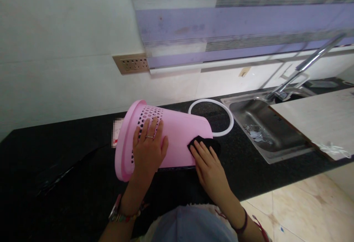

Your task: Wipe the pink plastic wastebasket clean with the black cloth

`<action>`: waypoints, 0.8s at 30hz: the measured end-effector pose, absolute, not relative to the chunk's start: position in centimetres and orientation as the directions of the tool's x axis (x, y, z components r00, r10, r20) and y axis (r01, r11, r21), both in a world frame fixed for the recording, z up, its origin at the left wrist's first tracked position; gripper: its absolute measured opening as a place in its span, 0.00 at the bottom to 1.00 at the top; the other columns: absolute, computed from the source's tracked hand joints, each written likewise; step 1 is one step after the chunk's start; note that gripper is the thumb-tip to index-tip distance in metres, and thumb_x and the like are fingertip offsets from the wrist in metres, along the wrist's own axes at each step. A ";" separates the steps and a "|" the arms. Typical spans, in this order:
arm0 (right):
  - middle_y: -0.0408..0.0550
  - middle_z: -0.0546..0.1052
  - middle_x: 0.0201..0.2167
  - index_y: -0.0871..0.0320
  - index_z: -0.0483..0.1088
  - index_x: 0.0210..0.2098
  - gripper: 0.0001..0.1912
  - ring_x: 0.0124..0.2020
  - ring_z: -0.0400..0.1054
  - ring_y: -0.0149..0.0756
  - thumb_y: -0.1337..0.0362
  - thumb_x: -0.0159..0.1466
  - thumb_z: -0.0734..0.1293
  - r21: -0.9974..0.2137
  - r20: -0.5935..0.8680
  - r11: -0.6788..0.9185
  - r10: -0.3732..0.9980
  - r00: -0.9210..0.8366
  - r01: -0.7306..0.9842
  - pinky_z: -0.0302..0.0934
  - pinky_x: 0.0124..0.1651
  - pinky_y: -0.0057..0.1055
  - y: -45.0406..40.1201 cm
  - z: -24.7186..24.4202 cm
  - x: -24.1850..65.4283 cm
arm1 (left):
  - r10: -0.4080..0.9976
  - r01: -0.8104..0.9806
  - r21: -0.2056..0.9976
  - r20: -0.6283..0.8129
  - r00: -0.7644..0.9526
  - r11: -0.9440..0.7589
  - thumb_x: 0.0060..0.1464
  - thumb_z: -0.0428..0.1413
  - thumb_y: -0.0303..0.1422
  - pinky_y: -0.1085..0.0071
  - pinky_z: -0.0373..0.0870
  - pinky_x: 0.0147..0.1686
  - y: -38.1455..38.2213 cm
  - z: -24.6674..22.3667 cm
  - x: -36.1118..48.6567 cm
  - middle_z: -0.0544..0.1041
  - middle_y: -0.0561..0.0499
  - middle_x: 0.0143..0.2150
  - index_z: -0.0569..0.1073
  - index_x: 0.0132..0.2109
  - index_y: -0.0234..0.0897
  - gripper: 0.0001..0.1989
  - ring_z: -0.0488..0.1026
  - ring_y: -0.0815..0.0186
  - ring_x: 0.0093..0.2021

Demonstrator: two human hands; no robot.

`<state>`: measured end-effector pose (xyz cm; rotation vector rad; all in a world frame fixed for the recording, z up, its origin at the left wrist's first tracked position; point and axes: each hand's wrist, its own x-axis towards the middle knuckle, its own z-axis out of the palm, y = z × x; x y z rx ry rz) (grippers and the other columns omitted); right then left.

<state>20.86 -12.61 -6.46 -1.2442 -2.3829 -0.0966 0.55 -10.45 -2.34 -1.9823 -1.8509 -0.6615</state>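
A pink plastic basket lies on its side on the black countertop, its wide rim toward the left and its base toward the right. My left hand rests with fingers spread on the perforated part near the rim. Under the fingers of my right hand a black cloth is pressed against the basket near its base. The fingers of that hand lie stretched out over the cloth, and part of the cloth hangs past the base.
Behind the basket's base lies a white ring. A steel sink with a faucet is at the right, beside a pale board. A wall socket and a dark plastic bag are at the left.
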 end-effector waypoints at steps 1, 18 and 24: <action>0.52 0.63 0.59 0.58 0.53 0.62 0.28 0.62 0.53 0.40 0.74 0.63 0.54 -0.153 0.424 0.571 0.775 -0.468 0.807 0.56 0.58 0.45 -12.3 -6.6 21.4 | 0.833 0.995 0.056 0.552 0.039 -0.084 0.57 0.46 0.34 0.51 0.51 0.59 -10.4 -2.3 0.5 0.66 0.42 0.59 0.65 0.58 0.35 0.22 0.59 0.52 0.60; 0.55 0.58 0.62 0.56 0.43 0.65 0.32 0.64 0.48 0.41 0.74 0.63 0.55 -0.267 0.454 0.532 0.805 -0.382 0.803 0.58 0.59 0.45 -12.4 -7.8 22.9 | 0.832 0.991 0.091 0.554 0.027 -0.093 0.56 0.46 0.34 0.48 0.52 0.58 -9.7 -2.1 0.5 0.66 0.41 0.59 0.64 0.59 0.36 0.23 0.59 0.50 0.60; 0.52 0.56 0.63 0.52 0.36 0.66 0.37 0.64 0.48 0.39 0.79 0.62 0.53 -0.319 0.501 0.536 0.795 -0.341 0.781 0.60 0.58 0.42 -13.9 -9.5 23.6 | 0.833 0.992 0.098 0.553 0.010 -0.077 0.56 0.47 0.32 0.47 0.53 0.56 -9.8 -1.7 0.8 0.68 0.40 0.58 0.66 0.57 0.35 0.22 0.60 0.49 0.59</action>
